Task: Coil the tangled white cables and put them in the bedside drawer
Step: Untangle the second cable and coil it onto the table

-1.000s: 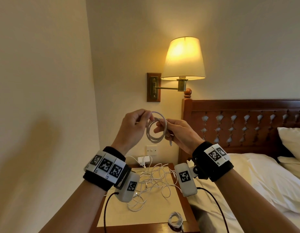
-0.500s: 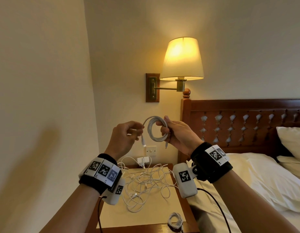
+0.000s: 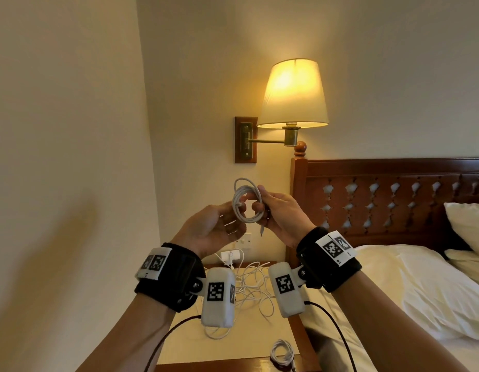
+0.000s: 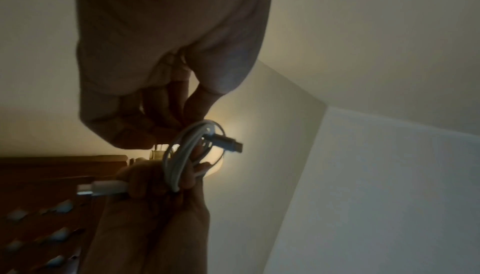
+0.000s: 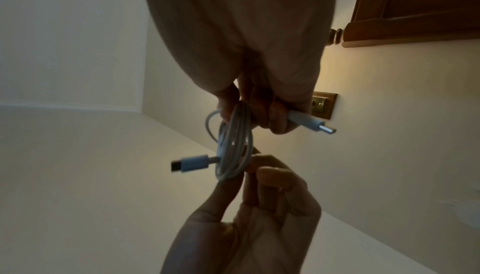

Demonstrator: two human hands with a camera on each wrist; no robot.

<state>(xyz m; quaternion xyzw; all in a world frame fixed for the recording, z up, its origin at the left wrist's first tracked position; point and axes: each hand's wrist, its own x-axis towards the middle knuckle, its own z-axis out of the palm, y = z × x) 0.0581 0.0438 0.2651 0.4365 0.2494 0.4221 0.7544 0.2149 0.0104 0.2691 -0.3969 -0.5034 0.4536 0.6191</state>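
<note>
A white cable wound into a small coil (image 3: 246, 204) is held up in front of the wall. My right hand (image 3: 256, 200) grips the coil's right side, fingers curled round the strands, and a plug (image 5: 313, 125) sticks out past them. My left hand (image 3: 237, 211), palm turned up, pinches the coil's left edge with its fingertips (image 5: 259, 167). The cable's other plug (image 5: 192, 164) pokes through the loop. A tangle of white cables (image 3: 250, 287) lies on the bedside table (image 3: 233, 367) below my wrists. The drawer is out of view.
A second small coiled cable (image 3: 282, 353) lies at the table's front right corner. A white charger (image 3: 230, 256) sits in the wall socket behind the table. The lit wall lamp (image 3: 293, 95) hangs above, and the bed (image 3: 399, 296) with wooden headboard (image 3: 394, 200) is to the right.
My left hand, which had drawn the cable's end out to the left, has come back to the coil with the palm turned up. The right hand keeps its hold.
</note>
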